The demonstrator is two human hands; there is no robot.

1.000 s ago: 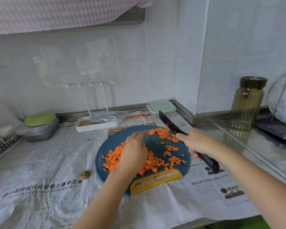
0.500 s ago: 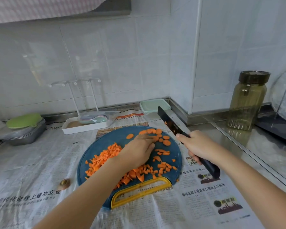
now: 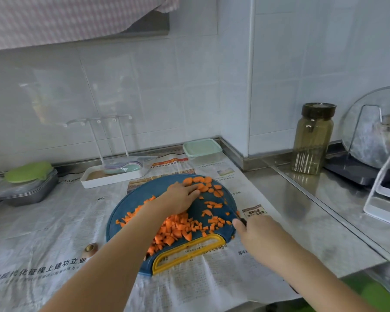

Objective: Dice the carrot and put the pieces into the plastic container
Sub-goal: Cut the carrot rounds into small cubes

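The dicing looked well advanced but not finished. A broad heap of diced carrot covered the lower and left parts of the round blue cutting board, with loose dice scattered toward its right edge. A small cluster of uncut round carrot slices lay at the board's upper edge, near the centre of the frame. Nothing appeared to have gone into the plastic container, which stood with its pale green lid on, just above the board in the picture, on the newspaper. By that reading, cutting the last slices, opening the box and the whole transfer were yet to be done. The left hand lay across the middle of the board, its fingers stretched fairly straight and flat. Their tips touched the nearest slices and gripped nothing; whether they were pinning or gathering could not be told. The right hand sat at the board's lower right rim, its fingers curled round the handle of a knife. Only a dark stub of the knife showed past the forefinger, and the blade could not be traced. The heap of dice lay between the two hands, and the slices were well apart from the right one. A cut-off carrot end rested on the newspaper left of the board.
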